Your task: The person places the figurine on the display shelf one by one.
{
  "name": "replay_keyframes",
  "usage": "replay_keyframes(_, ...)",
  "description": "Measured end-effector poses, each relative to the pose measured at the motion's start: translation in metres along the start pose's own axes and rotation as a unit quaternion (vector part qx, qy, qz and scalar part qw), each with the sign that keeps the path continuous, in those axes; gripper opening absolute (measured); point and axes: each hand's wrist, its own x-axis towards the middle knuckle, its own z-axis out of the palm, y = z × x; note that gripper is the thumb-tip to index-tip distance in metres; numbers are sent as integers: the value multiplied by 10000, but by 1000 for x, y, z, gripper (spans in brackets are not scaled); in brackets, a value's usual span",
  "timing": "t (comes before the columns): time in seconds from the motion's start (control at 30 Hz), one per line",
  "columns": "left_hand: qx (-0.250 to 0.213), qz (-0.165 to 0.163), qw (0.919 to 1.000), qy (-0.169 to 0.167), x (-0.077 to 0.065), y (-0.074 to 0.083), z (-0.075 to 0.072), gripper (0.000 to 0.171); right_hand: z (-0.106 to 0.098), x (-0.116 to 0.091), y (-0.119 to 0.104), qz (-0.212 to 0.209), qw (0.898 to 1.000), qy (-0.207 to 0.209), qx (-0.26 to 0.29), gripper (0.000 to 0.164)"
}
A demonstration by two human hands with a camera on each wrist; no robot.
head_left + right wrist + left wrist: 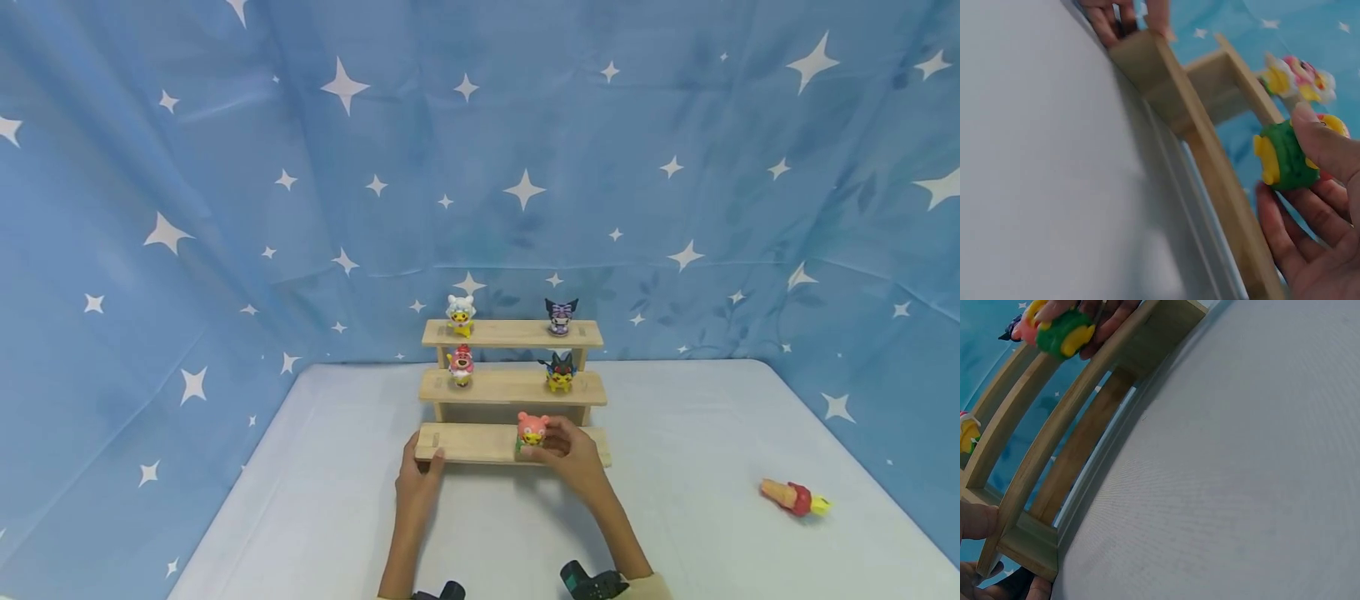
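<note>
A wooden three-step display stand [472, 442] stands on the white table. My left hand [418, 479] grips the left end of its bottom step, thumb on top of the board and fingers beneath. At the right part of that step, my right hand [573, 458] holds a figurine [532, 431] with a pink hood, yellow face and green body between thumb and fingers. In the right wrist view its yellow feet and green body [1288, 156] show beside the board; whether it touches the wood I cannot tell.
A white-hooded figurine [461, 317] and a purple-and-black one [560, 317] stand on the top step. The middle step holds a pink-and-white figurine [461, 367] and a dark-eared yellow one [560, 373]. Another figurine [797, 497] lies on its side at the table's right. A blue starry curtain [480, 167] hangs behind.
</note>
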Motion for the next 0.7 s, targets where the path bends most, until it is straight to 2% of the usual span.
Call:
replay_keyframes(0.23,-68,55,10000,-1,1,1,1,60,31,8,-6,-426,9987,236,-159,48)
replay_keyframes(0.43,9,50,10000,-9,-1,2,-1,59,53,13,-6,-755,9963,246,-329,49)
replay_keyframes(0.7,44,58,10000,-56,-2,3,-2,60,75,20,-7,-792,9953,190,-523,47)
